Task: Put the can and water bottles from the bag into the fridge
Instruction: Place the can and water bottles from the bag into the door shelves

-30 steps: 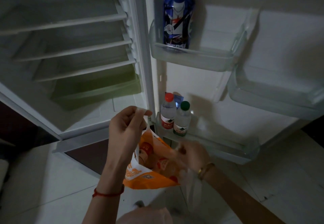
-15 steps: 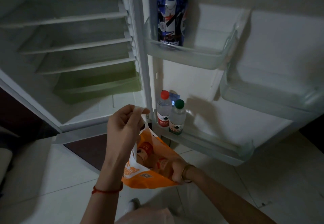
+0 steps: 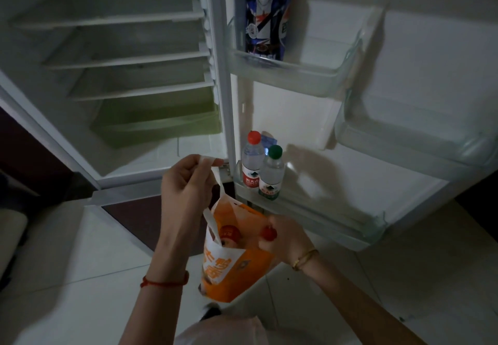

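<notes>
- Pepsi can [image 3: 266,18] already stands in the upper door shelf [image 3: 291,75], top centre of frame.
- Two water bottles, red-capped [image 3: 252,162] and green-capped [image 3: 272,173], sit touching in the lower door shelf [image 3: 336,215].
- Left hand [image 3: 186,185] pinches the orange bag [image 3: 231,258] by its white handle.
- Right hand [image 3: 288,234] reaches into the bag beside a red-capped bottle [image 3: 268,232]; its grip is hidden.
- At least two bottles seem left inside.

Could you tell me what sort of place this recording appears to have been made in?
Most likely a home kitchen, dimly lit. An open fridge stands on a pale tiled floor, its door shelves holding a blue can and two water bottles, while the person holds an orange shopping bag.
</notes>
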`<action>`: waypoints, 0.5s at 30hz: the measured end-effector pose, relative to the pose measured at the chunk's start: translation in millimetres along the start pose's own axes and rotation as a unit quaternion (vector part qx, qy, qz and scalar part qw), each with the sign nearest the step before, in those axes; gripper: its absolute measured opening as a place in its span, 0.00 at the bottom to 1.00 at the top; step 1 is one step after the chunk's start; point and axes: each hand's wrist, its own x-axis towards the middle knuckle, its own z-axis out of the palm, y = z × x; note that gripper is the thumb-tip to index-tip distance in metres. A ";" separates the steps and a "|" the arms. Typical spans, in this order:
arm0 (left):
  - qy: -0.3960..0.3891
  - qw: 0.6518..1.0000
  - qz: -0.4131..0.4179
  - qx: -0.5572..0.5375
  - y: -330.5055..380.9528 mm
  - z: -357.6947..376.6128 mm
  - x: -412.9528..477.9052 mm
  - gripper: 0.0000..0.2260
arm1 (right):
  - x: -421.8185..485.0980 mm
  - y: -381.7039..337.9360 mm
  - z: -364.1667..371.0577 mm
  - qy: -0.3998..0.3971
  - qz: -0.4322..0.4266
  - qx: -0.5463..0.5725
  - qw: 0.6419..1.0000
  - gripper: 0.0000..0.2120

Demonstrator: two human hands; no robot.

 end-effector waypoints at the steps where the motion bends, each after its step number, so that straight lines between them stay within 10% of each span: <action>1: -0.003 1.000 -0.002 -0.005 -0.1 1.8 -1.8 0.12 | -3.5 -0.8 -3.7 0.014 -0.005 0.002 1.000 0.08; 15: -0.032 0.999 -0.037 0.013 -4.7 -5.4 14.6 0.12 | -37.6 -38.8 -92.6 0.371 -0.023 -0.015 0.928 0.11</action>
